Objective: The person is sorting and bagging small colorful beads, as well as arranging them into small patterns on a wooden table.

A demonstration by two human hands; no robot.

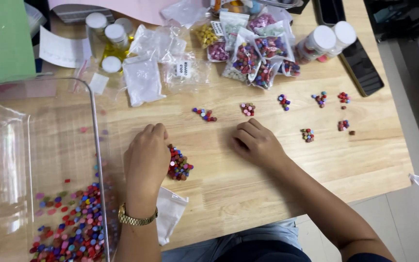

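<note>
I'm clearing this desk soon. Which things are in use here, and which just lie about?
In use: left hand on the bead pile; right hand; small bead clusters; clear bin.
Lying about: bottles; bead bags; phone; white-capped jars.

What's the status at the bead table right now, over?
Left hand fingers down on the mixed bead pile. Right hand curled, resting on bare table. Small sorted bead clusters beyond; nothing between hands and pile.
</note>
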